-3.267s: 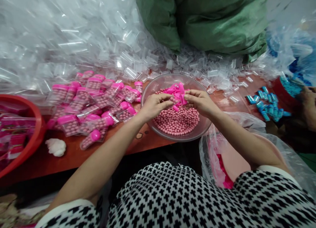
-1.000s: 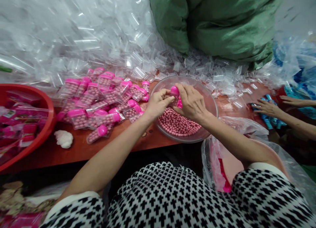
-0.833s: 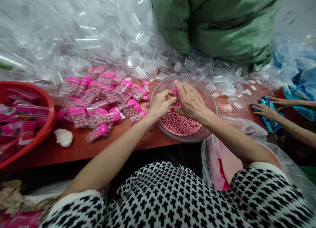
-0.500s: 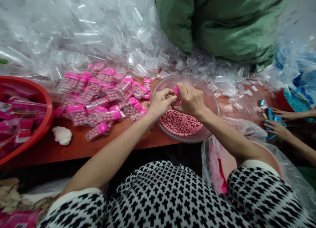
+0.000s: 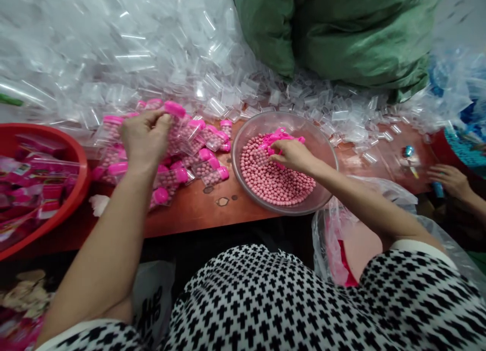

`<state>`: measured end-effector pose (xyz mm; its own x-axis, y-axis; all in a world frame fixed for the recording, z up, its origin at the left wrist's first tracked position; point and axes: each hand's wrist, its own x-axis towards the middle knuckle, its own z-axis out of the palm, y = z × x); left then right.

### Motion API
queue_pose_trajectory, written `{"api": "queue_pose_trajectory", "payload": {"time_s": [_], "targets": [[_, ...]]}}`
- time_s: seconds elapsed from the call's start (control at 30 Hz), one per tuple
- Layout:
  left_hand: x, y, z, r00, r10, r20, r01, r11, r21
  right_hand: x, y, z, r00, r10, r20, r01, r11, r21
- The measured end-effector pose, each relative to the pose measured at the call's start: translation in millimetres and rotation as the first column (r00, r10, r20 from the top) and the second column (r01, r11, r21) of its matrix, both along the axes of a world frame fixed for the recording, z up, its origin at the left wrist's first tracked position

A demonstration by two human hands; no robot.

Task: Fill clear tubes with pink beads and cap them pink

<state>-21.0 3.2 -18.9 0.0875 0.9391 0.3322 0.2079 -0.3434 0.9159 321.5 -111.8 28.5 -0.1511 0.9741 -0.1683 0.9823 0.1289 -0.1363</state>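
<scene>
My left hand [image 5: 144, 137] is closed round a small clear bottle with a pink cap [image 5: 174, 109], held over the pile of filled pink-capped bottles [image 5: 197, 158] on the red-brown table [image 5: 212, 209]. My right hand [image 5: 290, 153] rests in the clear bowl [image 5: 326, 153], fingers curled on the loose pink caps [image 5: 279, 135] that lie on the pink candy balls [image 5: 273, 176].
A heap of empty clear bottles [image 5: 114, 52] fills the back. A green sack [image 5: 341, 32] lies behind the bowl. A red basin [image 5: 56, 199] with pink packets stands at the left. Another person's hand [image 5: 450, 179] is at the right edge. A plastic-lined tub [image 5: 353, 239] is by my right knee.
My left hand has left the bowl and carried the capped bottle left over the pile. My right hand stayed in the bowl, lowered onto the caps. The other person's hands drew back.
</scene>
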Motion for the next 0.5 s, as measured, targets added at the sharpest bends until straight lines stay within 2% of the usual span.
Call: {"api": "queue_pose_trajectory", "payload": {"time_s": [0.03, 0.07, 0.1, 0.13, 0.2, 0.3, 0.4, 0.5], "targets": [[-9, 3, -2.7, 0.982, 0.126, -0.14, -0.122, 0.992, 0.033, -7, 1, -5.2, 1.0, 0.001, 0.029, 0.0, 1.0, -0.001], [-14, 4, -3.9, 0.933, 0.244, -0.263, -0.229, 0.97, 0.085, -14, 2, -9.1, 0.998, 0.001, 0.055, -0.002, 1.0, 0.009], [-15, 3, -3.6, 0.88, 0.323, -0.349, -0.291, 0.946, 0.141, -20, 4, -11.7, 0.997, 0.001, 0.079, -0.002, 1.0, 0.018], [-13, 1, -2.2, 0.853, 0.329, -0.404, -0.28, 0.943, 0.177, -24, 6, -13.1, 0.995, 0.003, 0.096, -0.005, 1.0, 0.02], [0, -7, 2.8, 0.843, 0.294, -0.451, -0.206, 0.95, 0.235, -27, 11, -13.7, 0.995, 0.018, 0.102, -0.018, 1.0, 0.001], [34, -25, 12.0, 0.872, 0.219, -0.437, -0.096, 0.953, 0.287, -25, 17, -13.9, 1.0, 0.001, 0.023, 0.0, 1.0, -0.009], [75, -46, 22.1, 0.909, 0.052, -0.414, 0.073, 0.958, 0.279, -20, 20, -17.2, 0.992, -0.048, -0.115, 0.047, 0.999, -0.018], [112, -63, 31.2, 0.871, -0.137, -0.472, 0.268, 0.938, 0.221, -17, 21, -21.0, 0.957, -0.03, -0.288, 0.018, 0.999, -0.046]]}}
